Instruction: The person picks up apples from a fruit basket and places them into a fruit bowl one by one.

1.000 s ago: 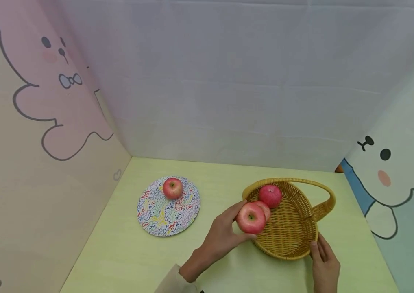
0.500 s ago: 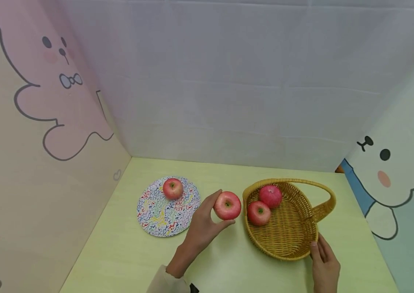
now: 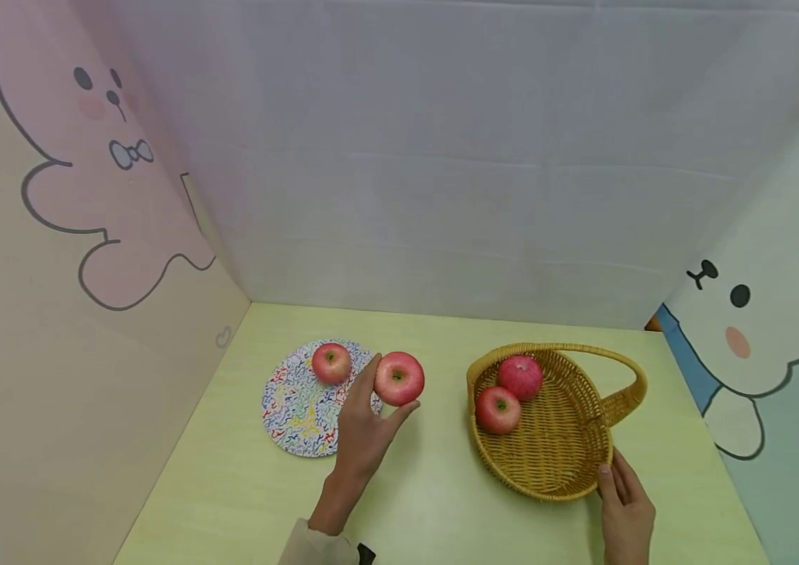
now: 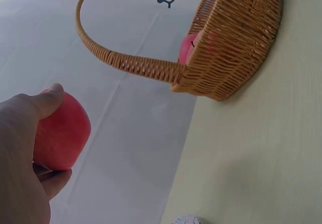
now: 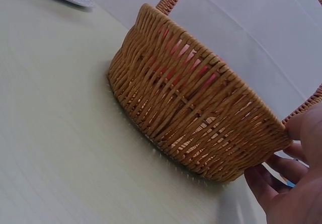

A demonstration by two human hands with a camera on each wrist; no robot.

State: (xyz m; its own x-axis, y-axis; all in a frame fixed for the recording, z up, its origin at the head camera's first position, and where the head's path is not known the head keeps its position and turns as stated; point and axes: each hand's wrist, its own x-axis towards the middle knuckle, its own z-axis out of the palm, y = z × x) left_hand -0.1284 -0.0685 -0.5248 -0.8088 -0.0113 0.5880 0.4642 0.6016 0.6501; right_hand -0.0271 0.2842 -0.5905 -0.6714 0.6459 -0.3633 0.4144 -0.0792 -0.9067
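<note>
My left hand (image 3: 363, 428) grips a red apple (image 3: 399, 378) between thumb and fingers, held above the table just right of the plate. In the left wrist view the same apple (image 4: 62, 131) shows well off the table surface. On the round patterned plate (image 3: 300, 435) sits another apple (image 3: 331, 363). The wicker basket (image 3: 562, 463) stands at the right with two apples (image 3: 498, 410) against its left side. My right hand (image 3: 625, 506) holds the basket's near right rim, thumb on top and fingers outside, as the right wrist view shows on the basket wall (image 5: 201, 118).
A pale yellow-green table (image 3: 435, 502) carries everything. Behind it rises a plain greyish wall (image 3: 428, 196), with cartoon-printed panels on the left (image 3: 124, 369) and right (image 3: 788, 377). The basket's handle (image 3: 629, 373) arches up over its far right side.
My left hand has carried the apple leftward from over the basket to beside the plate. The right hand has stayed on the basket rim.
</note>
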